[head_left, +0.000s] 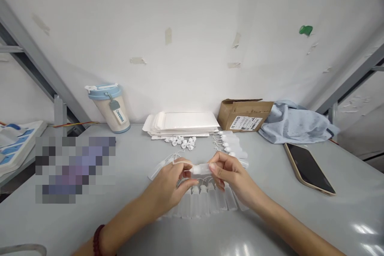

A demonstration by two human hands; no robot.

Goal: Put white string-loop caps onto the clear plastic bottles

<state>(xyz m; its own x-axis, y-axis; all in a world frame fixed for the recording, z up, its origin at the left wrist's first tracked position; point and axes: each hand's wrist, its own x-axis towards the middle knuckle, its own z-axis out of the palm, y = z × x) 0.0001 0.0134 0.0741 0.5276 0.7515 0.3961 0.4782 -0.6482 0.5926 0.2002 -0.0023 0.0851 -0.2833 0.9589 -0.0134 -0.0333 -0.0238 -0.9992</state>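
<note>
A translucent white dropper bottle (201, 169) lies nearly level between my hands, its narrow tip pointing left. My right hand (229, 170) pinches its base end between thumb and fingers. At the tip is my left hand (172, 182), fingers curled and thumb held apart below; I cannot tell whether the fingers touch the tip. A thin white strap runs over the left index finger. Below my hands stretches a row of similar bottles (204, 202) with looped straps. More bottles (232, 142) lie at the right, and a few (157, 169) are partly hidden behind my left hand.
Small white caps (181, 142) lie before a stack of white padded envelopes (186, 122). A cardboard box (246, 114), a blue cloth (297, 122) and a phone (310, 170) are at the right. At the left stand a tumbler (111, 110), a blurred-out item (75, 170) and a power strip (18, 146).
</note>
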